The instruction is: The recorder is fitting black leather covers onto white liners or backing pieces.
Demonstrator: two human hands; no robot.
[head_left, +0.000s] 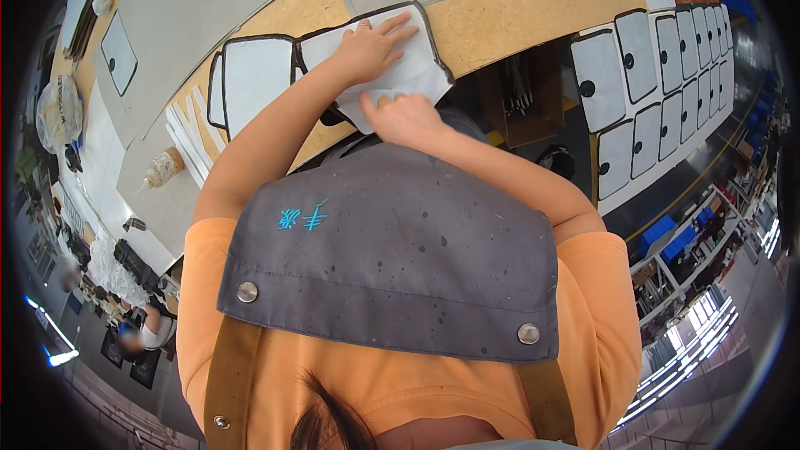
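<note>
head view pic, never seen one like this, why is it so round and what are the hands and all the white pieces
This is one picture from a wide fisheye camera worn on a person's head, looking down, so straight edges bend near the rim. The orange shirt and grey apron are the person's own.

The left hand lies flat on a white panel with a dark edge on the wooden table. The right hand grips that panel's near edge. A similar panel lies beside it, apart from large grey sheets. On the right is a row of white panels with black dots. A glue bottle stands at the left.
</note>
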